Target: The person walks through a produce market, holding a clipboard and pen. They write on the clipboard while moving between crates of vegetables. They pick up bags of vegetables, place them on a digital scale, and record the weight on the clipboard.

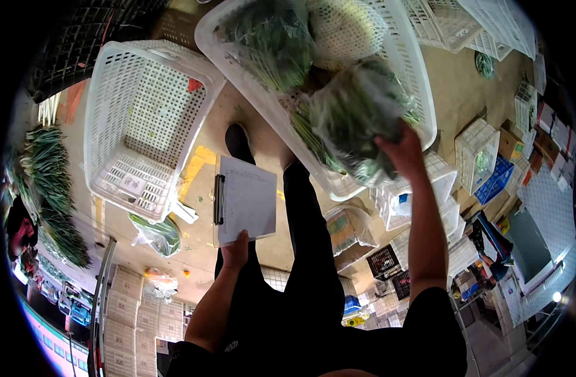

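Note:
My left hand (236, 250) grips the lower edge of a clipboard (247, 201) with white paper under a black clip. The sheet faces up, above my legs. My right hand (403, 149) is closed on the near right side of a clear plastic bag of leafy greens (357, 110). That bag lies at the near end of a large white plastic crate (263, 102). Behind it in the crate are another bag of greens (269, 50) and a pale bundle in white netting (347, 31). My right fingertips are partly hidden against the bag.
A white perforated crate (93, 132) stands to the left, with a bag of greens (156, 235) on the floor before it. Green onions (52, 182) lie at far left. White crates (394, 204) and a blue crate (494, 179) stand on the right. A black crate (87, 47) is at upper left.

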Motion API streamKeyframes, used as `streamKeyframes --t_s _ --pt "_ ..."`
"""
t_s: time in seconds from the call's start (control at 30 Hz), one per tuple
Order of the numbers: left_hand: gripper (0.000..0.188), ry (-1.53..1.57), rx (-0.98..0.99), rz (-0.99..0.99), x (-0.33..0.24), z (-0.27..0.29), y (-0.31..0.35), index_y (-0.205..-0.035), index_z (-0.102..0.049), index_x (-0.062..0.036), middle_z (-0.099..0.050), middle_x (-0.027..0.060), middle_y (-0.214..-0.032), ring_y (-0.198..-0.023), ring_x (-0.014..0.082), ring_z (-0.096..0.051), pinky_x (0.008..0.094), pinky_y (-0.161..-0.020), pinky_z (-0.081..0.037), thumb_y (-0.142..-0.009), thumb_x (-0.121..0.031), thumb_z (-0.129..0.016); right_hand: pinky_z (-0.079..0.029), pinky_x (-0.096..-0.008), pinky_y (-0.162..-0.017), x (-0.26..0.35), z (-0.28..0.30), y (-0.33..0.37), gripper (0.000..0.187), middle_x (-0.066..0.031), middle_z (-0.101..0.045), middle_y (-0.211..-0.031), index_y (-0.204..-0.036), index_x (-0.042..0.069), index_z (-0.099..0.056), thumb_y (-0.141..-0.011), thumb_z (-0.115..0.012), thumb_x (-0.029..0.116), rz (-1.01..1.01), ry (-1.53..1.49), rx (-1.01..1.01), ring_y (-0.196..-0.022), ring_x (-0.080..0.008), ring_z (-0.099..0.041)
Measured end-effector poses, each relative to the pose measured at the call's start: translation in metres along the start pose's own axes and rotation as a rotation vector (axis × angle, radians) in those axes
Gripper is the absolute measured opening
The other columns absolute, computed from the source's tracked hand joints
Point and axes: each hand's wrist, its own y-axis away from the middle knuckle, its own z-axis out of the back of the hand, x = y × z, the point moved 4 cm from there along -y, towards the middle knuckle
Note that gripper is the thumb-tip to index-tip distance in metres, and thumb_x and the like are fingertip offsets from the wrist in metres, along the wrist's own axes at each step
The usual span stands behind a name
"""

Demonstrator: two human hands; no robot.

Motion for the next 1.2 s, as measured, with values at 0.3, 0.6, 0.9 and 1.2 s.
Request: streamKeyframes --t_s 0.3,0.6,0.9,1.2 --pt "0.037 0.046 -0.003 0.098 0.009 -0.001 0.006 -0.121 -0.058 0.0047 -0.066 0.0202 -0.116 -0.110 0.0356 -0.062 0.0424 -0.094 -0.049 -0.091 -0.015 -0.060 -0.048 -0.0490 -0.082 -0.048 -0.066 -0.012 0.023 -0.0209 -0.061 -0.101 -0.102 0.002 -0.059 -0.086 -0.068 0.015 0.083 0.295 -0.137 -0.097 -0.0416 -0.060" --pt "0.035 -0.061 -0.014 -0.070 0.013 -0.002 0.003 -0.118 -0.059 0.0042 -0.064 0.0199 -0.110 -0.103 0.0365 -0.061 0.0431 -0.091 -0.048 -0.093 -0.020 -0.059 -0.044 -0.0280 -0.068 0.043 -0.027 0.054 0.022 0.0005 -0.059 -0.082 -0.099 0.001 -0.059 -0.088 -0.073 0.014 -0.093 -0.236 -0.326 -0.074 -0.0081 -0.048" --pt "0.031 -0.056 -0.062 -0.049 -0.011 0.000 -0.003 -0.114 -0.061 0.0034 -0.067 0.0207 -0.109 -0.103 0.0393 -0.062 0.0457 -0.091 -0.049 -0.090 -0.016 -0.058 -0.044 -0.0432 -0.096 0.056 -0.106 -0.012 0.060 -0.0195 -0.057 -0.125 -0.128 0.001 -0.053 -0.084 -0.078 0.035 -0.007 -0.074 -0.320 -0.116 -0.0312 -0.053" --pt "0.034 -0.051 0.007 0.075 -0.002 0.008 -0.003 -0.117 -0.061 0.0033 -0.066 0.0204 -0.114 -0.107 0.0378 -0.061 0.0440 -0.094 -0.047 -0.090 -0.018 -0.060 -0.015 -0.0657 -0.115 0.034 -0.143 -0.075 0.083 -0.0229 -0.017 -0.162 -0.150 0.023 -0.044 -0.081 -0.070 0.061 0.323 0.405 -0.455 -0.149 -0.0449 -0.015"
